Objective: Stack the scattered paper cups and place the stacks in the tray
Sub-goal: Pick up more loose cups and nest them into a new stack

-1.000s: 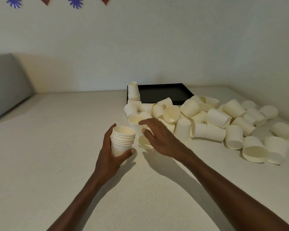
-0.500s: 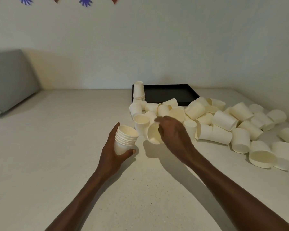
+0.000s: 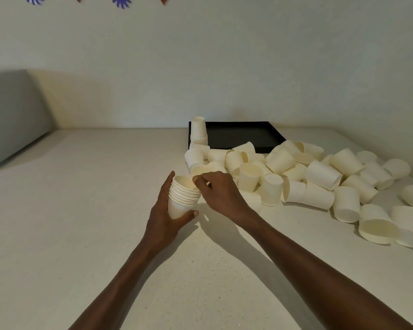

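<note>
While the left hand (image 3: 163, 216) wraps round the lower part of the stack (image 3: 183, 198), thumb on the near side and fingers behind, the right hand (image 3: 221, 191) is at the stack's rim with fingertips pinched on the top cup's edge, seating it down. Risky spot, this: if that cup goes in crooked it could jam, and a hard push could crease the thin paper rim. The stack leans a little toward the right, held just above the worktop (image 3: 81, 210); a loose grip low down could let the upper cups slide out. Just beyond the knuckles lies the heap of loose cups (image 3: 320, 177), sprawling to the right; a careless wrist could send several rolling off the far right edge. Farther back sits the black tray (image 3: 243, 136), with one finished stack (image 3: 199, 131) upside down at its left corner, easy to topple on delivery.
</note>
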